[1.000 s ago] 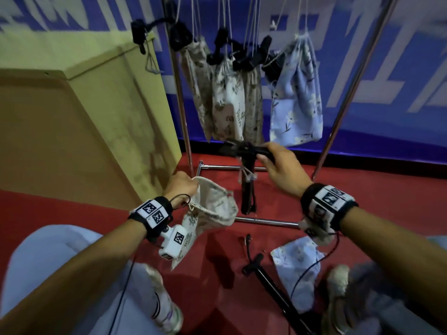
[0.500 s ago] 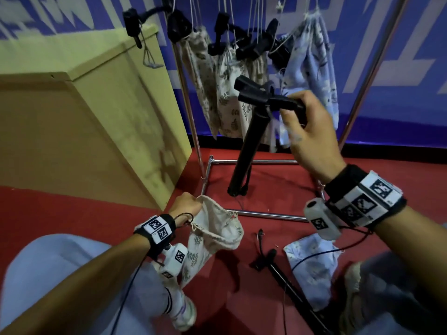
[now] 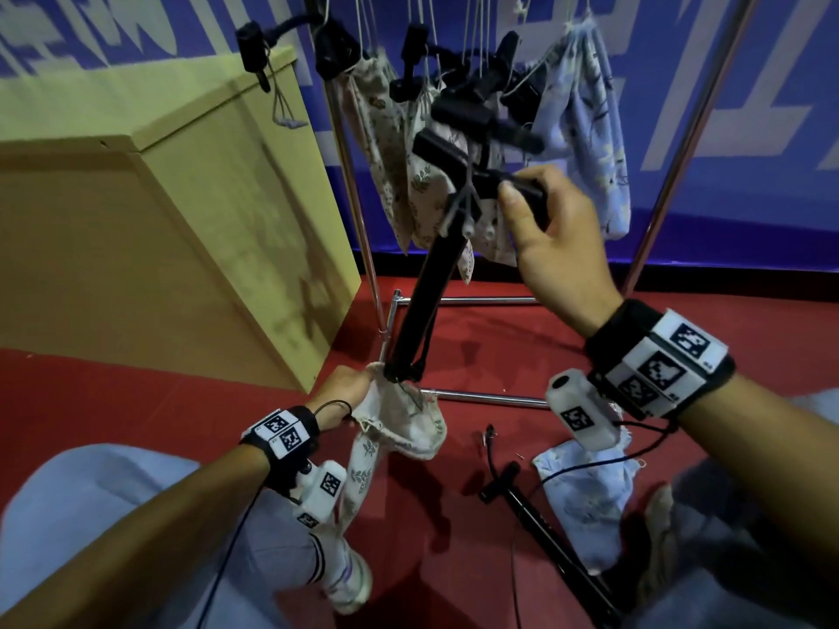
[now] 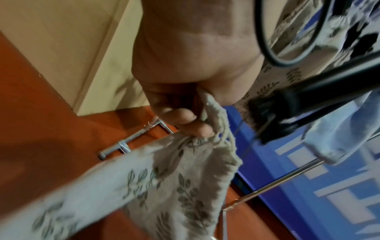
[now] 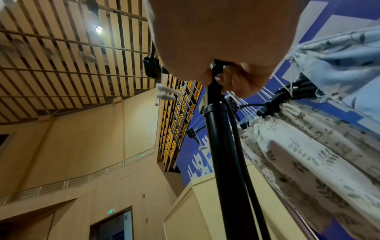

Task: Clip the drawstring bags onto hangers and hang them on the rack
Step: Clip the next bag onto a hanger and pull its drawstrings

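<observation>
The left hand pinches the gathered mouth and cord of a cream leaf-print bag, fingers curled round the fabric; the bag droops over the red floor near the rack's base bars. The right hand is raised, fingers and thumb curled round one clip end of a black hanger, whose bar slants down so its other clip sits just at the bag's rim beside the left hand; whether it bites the cloth cannot be told. Several bags hang clipped on the rack. A blue bag and a second hanger lie on the floor, beside a yellow box.
</observation>
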A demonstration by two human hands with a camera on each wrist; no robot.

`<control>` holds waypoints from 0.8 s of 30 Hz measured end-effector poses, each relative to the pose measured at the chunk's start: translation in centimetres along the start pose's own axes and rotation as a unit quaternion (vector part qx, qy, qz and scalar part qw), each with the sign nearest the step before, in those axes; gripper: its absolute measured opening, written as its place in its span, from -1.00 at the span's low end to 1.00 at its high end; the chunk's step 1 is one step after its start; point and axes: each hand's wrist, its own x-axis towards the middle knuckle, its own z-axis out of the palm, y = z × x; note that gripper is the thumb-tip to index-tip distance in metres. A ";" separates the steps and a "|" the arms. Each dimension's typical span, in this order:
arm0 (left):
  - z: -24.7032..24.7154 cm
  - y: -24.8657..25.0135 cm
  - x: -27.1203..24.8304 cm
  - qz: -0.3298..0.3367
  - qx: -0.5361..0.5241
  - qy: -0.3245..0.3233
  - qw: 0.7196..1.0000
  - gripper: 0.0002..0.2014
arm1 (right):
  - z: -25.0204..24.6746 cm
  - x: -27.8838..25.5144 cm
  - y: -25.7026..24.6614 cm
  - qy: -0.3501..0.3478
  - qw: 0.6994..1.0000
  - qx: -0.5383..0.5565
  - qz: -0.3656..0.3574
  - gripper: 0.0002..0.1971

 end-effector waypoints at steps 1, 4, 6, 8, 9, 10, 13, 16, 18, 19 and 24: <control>0.0 0.3 -0.3 0.004 -0.040 0.000 0.999 -0.53 | 0.2 -0.4 0.1 -0.008 1.000 -0.005 0.000 -0.75; -0.3 1.7 -1.1 0.020 -0.145 -0.001 0.989 -0.67 | 0.8 -1.8 0.5 -0.029 0.999 -0.024 -0.004 -0.78; -0.6 2.8 -1.8 0.021 -0.175 0.003 0.984 -0.72 | 1.2 -2.6 0.8 -0.033 0.999 -0.025 0.001 -0.84; -0.6 3.7 -2.2 0.026 -0.188 0.012 0.982 -0.70 | 1.7 -3.2 1.2 -0.036 0.999 -0.021 0.013 -0.85; -0.6 4.3 -2.6 0.025 -0.192 0.007 0.981 -0.67 | 2.0 -3.6 1.3 -0.038 0.999 -0.023 0.015 -0.85; -0.6 4.8 -2.9 0.025 -0.199 -0.003 0.980 -0.64 | 2.2 -3.9 1.4 -0.042 0.999 -0.026 0.015 -0.87; -0.8 6.7 -3.8 0.036 -0.210 -0.027 0.977 -0.67 | 3.0 -5.5 1.9 -0.067 0.997 -0.032 0.011 -0.89; -1.2 7.9 -4.3 0.047 -0.296 -0.086 0.950 -0.79 | 3.7 -7.3 2.8 -0.137 0.990 -0.025 0.021 -0.91; -1.8 8.3 -5.2 0.033 -0.346 -0.111 0.931 -0.90 | 3.8 -8.3 3.6 -0.194 0.979 -0.027 0.048 -0.94; -2.1 8.4 -5.7 0.025 -0.357 -0.134 0.924 -0.87 | 3.7 -8.5 4.0 -0.211 0.975 -0.040 0.053 -0.91; -1.4 11.0 -8.2 0.050 -0.320 -0.177 0.929 -0.70 | 2.1 -8.2 6.5 -0.333 0.929 0.026 0.157 -0.57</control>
